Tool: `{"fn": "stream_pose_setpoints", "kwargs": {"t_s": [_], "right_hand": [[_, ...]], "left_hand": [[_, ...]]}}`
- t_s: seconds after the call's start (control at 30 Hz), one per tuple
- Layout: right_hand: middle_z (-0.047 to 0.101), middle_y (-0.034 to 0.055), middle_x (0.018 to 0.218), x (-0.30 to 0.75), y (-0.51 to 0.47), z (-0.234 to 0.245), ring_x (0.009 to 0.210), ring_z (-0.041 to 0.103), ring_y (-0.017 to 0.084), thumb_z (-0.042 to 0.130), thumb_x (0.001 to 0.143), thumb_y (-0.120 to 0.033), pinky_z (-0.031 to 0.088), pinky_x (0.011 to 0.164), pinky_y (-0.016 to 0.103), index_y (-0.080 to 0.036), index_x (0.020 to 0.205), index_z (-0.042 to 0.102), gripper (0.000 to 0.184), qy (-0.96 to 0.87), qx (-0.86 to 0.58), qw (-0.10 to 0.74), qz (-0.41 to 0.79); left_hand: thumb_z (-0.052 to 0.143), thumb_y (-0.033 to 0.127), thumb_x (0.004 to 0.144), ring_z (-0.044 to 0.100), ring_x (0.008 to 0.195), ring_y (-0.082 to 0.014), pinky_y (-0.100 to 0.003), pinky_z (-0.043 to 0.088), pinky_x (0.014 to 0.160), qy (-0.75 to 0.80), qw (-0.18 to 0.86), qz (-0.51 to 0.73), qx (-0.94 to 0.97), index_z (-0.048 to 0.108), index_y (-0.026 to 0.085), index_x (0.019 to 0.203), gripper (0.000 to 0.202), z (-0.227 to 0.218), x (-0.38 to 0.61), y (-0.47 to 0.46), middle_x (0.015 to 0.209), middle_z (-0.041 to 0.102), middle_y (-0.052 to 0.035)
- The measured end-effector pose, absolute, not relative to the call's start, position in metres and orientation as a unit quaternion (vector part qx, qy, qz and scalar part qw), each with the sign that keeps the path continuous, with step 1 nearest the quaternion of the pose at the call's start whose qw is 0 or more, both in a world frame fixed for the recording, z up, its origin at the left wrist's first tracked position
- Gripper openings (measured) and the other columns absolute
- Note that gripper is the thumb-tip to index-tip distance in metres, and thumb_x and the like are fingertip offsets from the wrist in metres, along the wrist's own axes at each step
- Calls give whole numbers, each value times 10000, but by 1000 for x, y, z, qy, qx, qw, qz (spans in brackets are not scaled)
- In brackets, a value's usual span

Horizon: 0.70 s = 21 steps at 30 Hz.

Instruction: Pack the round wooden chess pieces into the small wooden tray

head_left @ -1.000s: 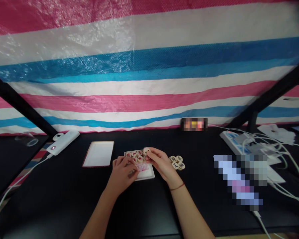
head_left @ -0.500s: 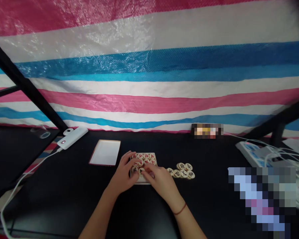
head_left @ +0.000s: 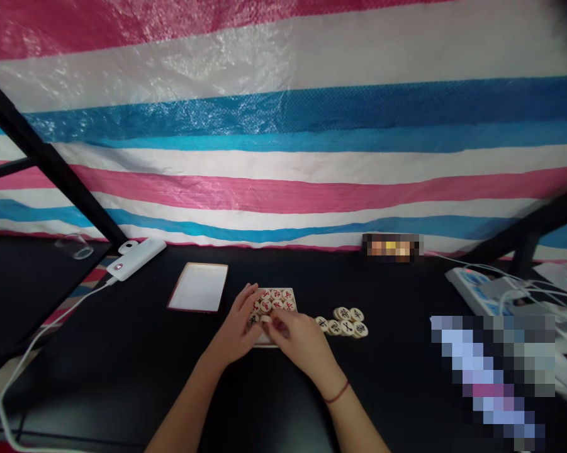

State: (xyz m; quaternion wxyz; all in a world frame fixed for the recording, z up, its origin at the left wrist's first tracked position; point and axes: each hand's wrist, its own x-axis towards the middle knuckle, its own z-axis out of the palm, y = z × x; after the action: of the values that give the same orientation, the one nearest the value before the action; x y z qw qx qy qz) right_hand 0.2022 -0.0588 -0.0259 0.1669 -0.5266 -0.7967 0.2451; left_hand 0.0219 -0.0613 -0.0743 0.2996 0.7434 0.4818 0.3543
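A shallow box (head_left: pixel 270 343) holds rows of round Chinese chess pieces (head_left: pixel 276 305), most of those in view marked with red characters. At its left edge my left hand (head_left: pixel 236 330) rests with fingers extended over the pieces, covering some of them. My right hand (head_left: pixel 304 343) reaches in from the right, thumb and fingers closed on a tilted Chinese chess piece (head_left: pixel 265 319) at the front row. Part of the box lies hidden under that hand. Just right of it, more pieces (head_left: pixel 347 326) with black characters lie loose on the black table, some stacked.
Left of the box lies a white-lined lid (head_left: pixel 199 287). A white power bank (head_left: pixel 138 258) with a cable and a clear cup (head_left: pixel 78 246) stand farther left. To the right are a power strip (head_left: pixel 476 292), cables and blurred items. A striped sheet (head_left: pixel 283 189) hangs behind.
The chess piece at my right fingertips, flat before, is now tilted up. My left fingers have drawn back slightly to the left, showing more of the red pieces.
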Motion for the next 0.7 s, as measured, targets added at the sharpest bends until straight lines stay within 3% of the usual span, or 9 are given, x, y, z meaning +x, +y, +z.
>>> {"fn": "stream_pose_setpoints", "kwargs": {"t_s": [0.23,0.5,0.6,0.7], "right_hand": [[688,14,717,204,-59,-28,648,622,141,468,942,-300,307,562,225,-205,729,625,282,-806,-531,155,211],[698,-7,738,203,-63,-27,665,659,164,591,850,-295,306,560,221,-224,854,608,73,-794,-555,129,212],[699,-10,767,202,-64,-26,680,664,170,617,837,-309,306,556,222,-224,861,587,93,-802,-544,122,214],[709,-7,857,201,-63,-24,724,667,169,590,861,-272,326,571,223,-245,988,596,130,-819,-516,124,216]], "left_hand": [[466,82,810,193,1449,-269,-521,215,1173,485,297,351,743,390,230,1403,616,-75,22,-62,1529,303,-83],[491,45,712,201,1443,-289,-550,223,1163,481,291,349,750,388,240,1397,720,-76,23,-62,1524,302,-84],[482,30,693,196,1444,-293,-560,215,1161,480,291,352,749,391,245,1391,736,-76,22,-61,1526,296,-86],[480,31,698,193,1444,-294,-559,210,1162,477,295,351,750,392,246,1390,730,-75,23,-61,1527,290,-90]]}}
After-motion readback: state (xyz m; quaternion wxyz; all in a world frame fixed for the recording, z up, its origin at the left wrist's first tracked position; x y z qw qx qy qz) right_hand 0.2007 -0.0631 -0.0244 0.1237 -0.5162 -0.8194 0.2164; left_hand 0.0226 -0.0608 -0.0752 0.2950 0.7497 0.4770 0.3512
